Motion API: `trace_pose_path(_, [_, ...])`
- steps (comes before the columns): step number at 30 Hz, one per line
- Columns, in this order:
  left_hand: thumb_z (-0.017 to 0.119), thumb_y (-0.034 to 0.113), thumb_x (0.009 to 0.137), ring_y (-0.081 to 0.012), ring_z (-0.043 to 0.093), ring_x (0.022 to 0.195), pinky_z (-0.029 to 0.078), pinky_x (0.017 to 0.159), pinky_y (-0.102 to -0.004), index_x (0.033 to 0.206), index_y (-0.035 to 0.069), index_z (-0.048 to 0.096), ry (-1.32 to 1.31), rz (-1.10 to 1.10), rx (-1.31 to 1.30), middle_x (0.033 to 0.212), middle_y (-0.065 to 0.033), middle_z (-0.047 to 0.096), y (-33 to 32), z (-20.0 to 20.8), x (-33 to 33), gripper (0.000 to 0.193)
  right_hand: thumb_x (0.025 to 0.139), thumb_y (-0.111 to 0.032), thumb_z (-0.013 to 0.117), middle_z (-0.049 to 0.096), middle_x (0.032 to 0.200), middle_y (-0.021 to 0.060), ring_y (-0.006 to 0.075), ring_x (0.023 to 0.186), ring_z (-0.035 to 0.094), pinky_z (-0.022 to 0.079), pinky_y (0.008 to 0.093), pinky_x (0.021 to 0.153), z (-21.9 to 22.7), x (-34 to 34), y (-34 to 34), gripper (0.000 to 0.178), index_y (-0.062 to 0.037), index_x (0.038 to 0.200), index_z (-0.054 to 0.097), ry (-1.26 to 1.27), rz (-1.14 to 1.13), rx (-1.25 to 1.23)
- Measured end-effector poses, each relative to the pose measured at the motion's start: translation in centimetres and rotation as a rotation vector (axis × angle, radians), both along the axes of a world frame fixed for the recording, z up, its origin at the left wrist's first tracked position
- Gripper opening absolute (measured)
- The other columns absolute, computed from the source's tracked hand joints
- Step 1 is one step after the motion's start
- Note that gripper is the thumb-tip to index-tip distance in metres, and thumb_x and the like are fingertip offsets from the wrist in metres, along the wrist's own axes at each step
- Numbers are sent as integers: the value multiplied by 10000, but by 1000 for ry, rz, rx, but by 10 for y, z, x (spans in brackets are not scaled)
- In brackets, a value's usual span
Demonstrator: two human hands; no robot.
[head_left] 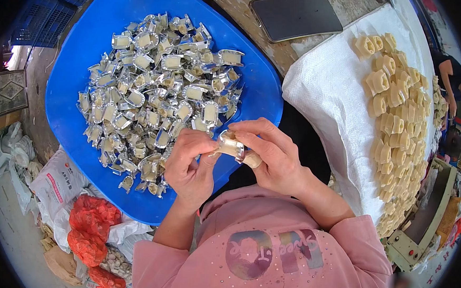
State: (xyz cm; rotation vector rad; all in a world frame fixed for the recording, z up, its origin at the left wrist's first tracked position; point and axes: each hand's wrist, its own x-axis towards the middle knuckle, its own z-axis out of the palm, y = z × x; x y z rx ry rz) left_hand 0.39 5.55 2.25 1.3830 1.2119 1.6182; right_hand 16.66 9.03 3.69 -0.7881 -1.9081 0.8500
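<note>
Between my two hands, in front of my chest, is a small chrome and cream plastic part [231, 145]. My left hand [190, 165] pinches its left end with thumb and forefinger. On the other side, my right hand [273, 154] grips the part's right edge, and a cream plastic piece [252, 159] shows under those fingers. Both hands are over the near right rim of a large blue basin [64, 96]. Many chrome parts with cream inserts [153, 85] lie heaped in the basin.
A white woven sheet [321, 80] on the right bears a pile of cream plastic pieces [398, 118]. A dark phone [296, 16] lies on the worn table beyond. Red bags [92, 224] and white sacks [58, 181] sit at the left; another person [448, 75] is far right.
</note>
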Motion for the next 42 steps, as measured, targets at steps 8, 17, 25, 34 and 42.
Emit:
trace_pose_path(8, [712,33,811,-214,546,760,442,661,-307,868,29,657,81,0,-40,773,-78,603,-2,2,6,79,763,96,628,651,1050,204,321,895,656,540,357,752,5,7,-9,400,10,1144,543,-56,-3,-170])
trace_pose_path(17, [701,133,847,-228,529,855,443,724,-317,921,39,669,-5,-3,-101,907,-79,572,-2,-9,12,124,832,125,555,631,1069,171,225,940,635,521,308,801,-5,6,-10,302,14,1113,550,202,51,-519])
trace_pose_path(25, [709,40,808,-192,542,709,444,609,-286,883,36,668,95,34,-212,796,-72,590,-6,-15,1,84,815,150,552,622,1123,154,217,962,638,513,319,868,-20,0,-6,414,11,1204,537,18,90,-593])
trace_pose_path(34, [647,-77,750,-272,573,823,475,747,-351,965,51,670,855,457,-286,901,-112,567,6,-62,-103,251,786,173,567,571,1237,152,189,911,630,508,315,856,-43,10,0,609,-20,1347,433,84,-19,-663])
trace_pose_path(42, [642,-11,772,-309,554,1044,449,901,-382,1066,88,662,755,394,-398,1078,-132,571,52,-83,-94,311,832,136,563,599,1115,133,161,887,614,504,292,851,-48,14,-4,468,-8,1274,500,34,-84,-703])
